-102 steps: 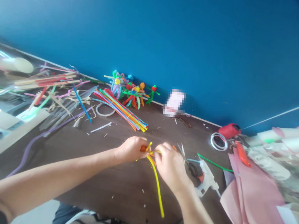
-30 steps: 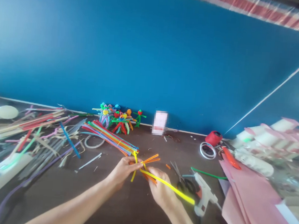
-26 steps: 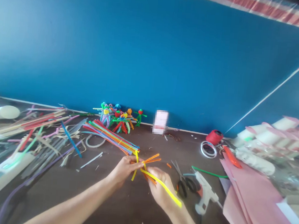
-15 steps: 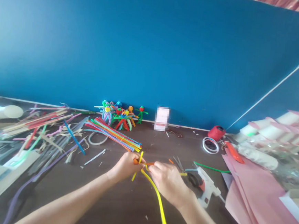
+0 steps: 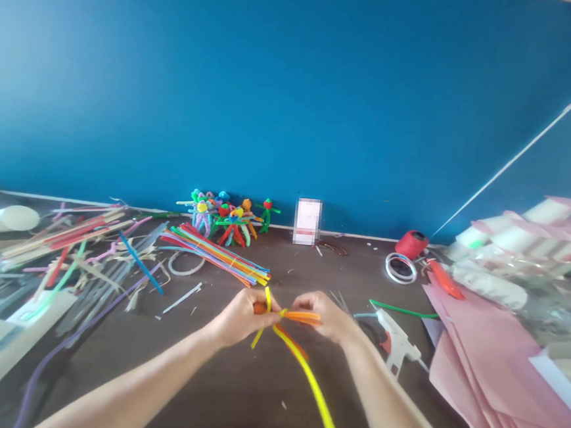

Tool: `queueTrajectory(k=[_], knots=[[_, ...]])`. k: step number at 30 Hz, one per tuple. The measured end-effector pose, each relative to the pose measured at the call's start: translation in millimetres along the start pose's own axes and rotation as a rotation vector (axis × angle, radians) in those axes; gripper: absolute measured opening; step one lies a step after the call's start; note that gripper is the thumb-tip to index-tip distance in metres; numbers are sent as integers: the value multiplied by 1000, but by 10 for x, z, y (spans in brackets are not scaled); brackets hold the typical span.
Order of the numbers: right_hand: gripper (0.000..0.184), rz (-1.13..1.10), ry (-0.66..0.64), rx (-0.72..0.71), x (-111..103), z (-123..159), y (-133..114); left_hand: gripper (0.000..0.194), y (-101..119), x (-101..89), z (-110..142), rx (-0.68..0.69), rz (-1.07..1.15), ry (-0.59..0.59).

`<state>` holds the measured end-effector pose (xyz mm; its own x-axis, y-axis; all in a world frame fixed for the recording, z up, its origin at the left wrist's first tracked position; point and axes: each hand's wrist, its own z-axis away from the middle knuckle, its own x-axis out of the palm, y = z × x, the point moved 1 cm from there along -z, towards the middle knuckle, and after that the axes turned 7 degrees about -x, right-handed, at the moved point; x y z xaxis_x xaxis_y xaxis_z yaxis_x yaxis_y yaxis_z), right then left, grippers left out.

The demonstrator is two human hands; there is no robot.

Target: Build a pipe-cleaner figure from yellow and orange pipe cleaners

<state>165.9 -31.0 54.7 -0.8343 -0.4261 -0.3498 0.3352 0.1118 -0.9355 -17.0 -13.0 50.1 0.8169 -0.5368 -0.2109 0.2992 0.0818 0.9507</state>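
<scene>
Nearest the wearer, the long yellow strand (image 5: 310, 377) runs down from the work over the dark table (image 5: 246, 395), its near end beyond the lower edge of the view. It looks like fuzzy craft stem: very light, soft outside, probably wire-cored, so it should bend easily, hold a bend and slip little, though a hard tug could distort or loosen a wrap. Farther up, the orange and yellow piece (image 5: 283, 313) lies between the two hands. The left hand (image 5: 238, 317) pinches it between thumb and fingers, just beside the yellow wrap; a rounded orange part (image 5: 259, 309) sits within that grasp, and a short yellow strip (image 5: 267, 298) crosses it, sticking out above and below. That firm, bunched middle seems the best place to hold, since the loose ends would merely flex. Orange strands (image 5: 304, 317) point from the wrap toward the right hand (image 5: 327, 317), whose fingers are bent above them; whether they grip or only brush the strands, I cannot tell. Beyond the hands lie a white glue gun (image 5: 401, 338) on the right and a bundle of coloured stems (image 5: 223, 255) on the left, with small stem figures (image 5: 235, 222) farther back, near the blue wall (image 5: 295, 96).
</scene>
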Motion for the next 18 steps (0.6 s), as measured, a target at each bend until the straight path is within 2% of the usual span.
queueTrajectory(k=[5,8,11,14,18], knots=[[22,139,162,-106,207,47,11,25,-88,11,-45,-20,75,115],[30,353,209,-86,305,100,2,26,-83,-4,-64,-38,24,133],[22,638,255,-60,365,189,-83,24,-78,-22,-73,-49,-50,131],[12,889,224,-50,407,272,-234,21,-93,-32,-77,-7,-167,153],[14,1035,102,-44,424,300,-421,18,-111,-21,-71,100,-335,138]])
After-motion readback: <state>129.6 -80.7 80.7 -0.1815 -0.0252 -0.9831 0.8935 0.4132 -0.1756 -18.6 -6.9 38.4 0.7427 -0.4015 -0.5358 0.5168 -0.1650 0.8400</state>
